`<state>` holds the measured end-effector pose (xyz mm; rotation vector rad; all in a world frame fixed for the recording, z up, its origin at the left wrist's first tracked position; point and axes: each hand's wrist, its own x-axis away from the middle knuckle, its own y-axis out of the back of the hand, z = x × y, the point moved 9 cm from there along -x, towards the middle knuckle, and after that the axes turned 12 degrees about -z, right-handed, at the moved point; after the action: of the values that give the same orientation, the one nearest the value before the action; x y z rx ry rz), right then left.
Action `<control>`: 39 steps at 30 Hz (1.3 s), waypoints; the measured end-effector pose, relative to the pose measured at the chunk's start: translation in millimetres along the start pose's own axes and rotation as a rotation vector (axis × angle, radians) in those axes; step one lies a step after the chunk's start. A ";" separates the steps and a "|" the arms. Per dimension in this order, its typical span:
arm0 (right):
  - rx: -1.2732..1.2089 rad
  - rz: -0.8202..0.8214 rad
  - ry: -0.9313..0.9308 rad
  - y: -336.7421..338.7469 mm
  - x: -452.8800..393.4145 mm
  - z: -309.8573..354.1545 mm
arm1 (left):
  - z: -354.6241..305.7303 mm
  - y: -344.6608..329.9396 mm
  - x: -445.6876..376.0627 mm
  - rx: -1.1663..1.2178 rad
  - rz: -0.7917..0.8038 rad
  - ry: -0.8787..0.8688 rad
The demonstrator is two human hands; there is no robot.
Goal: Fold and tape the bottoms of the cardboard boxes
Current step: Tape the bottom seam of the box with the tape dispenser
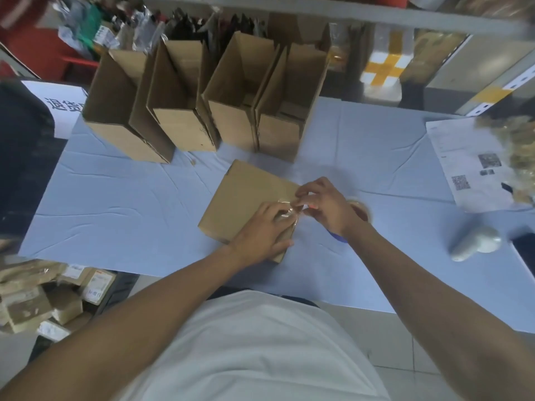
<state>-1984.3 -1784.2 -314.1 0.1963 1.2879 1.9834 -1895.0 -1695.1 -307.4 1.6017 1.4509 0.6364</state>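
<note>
A brown cardboard box [243,195] lies on its side in the middle of the light blue table [121,204], its folded bottom facing right. My left hand [260,230] rests on the box's near right end, fingers pressing clear tape [286,209] onto it. My right hand [324,206] is just right of the box, gripping a tape dispenser with a roll of tape [359,209] and a blue handle below the wrist; its fingertips pinch the tape strip at the box's edge.
Several open boxes [202,105] stand upright in a row at the back. A printed sheet [469,163] lies at the right, a grey handheld scanner [474,244] near the right edge. Wrapped parcels [43,299] are piled on the floor at the left.
</note>
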 end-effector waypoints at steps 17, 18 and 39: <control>0.351 0.069 -0.549 9.3 76.9 -36.7 | -12.1 -4.1 -8.2 -0.075 -0.206 0.162; 0.310 0.099 -0.498 12.3 73.6 -27.8 | -13.1 -2.4 -9.4 -0.071 -0.195 0.152; 0.032 -0.010 -0.481 79.4 74.6 7.5 | 0.9 -3.2 -30.8 1.050 0.138 1.039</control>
<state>-2073.4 -1746.6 -263.3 0.6383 1.0022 1.7625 -1902.0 -1725.3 -305.2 2.2995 2.7603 0.9308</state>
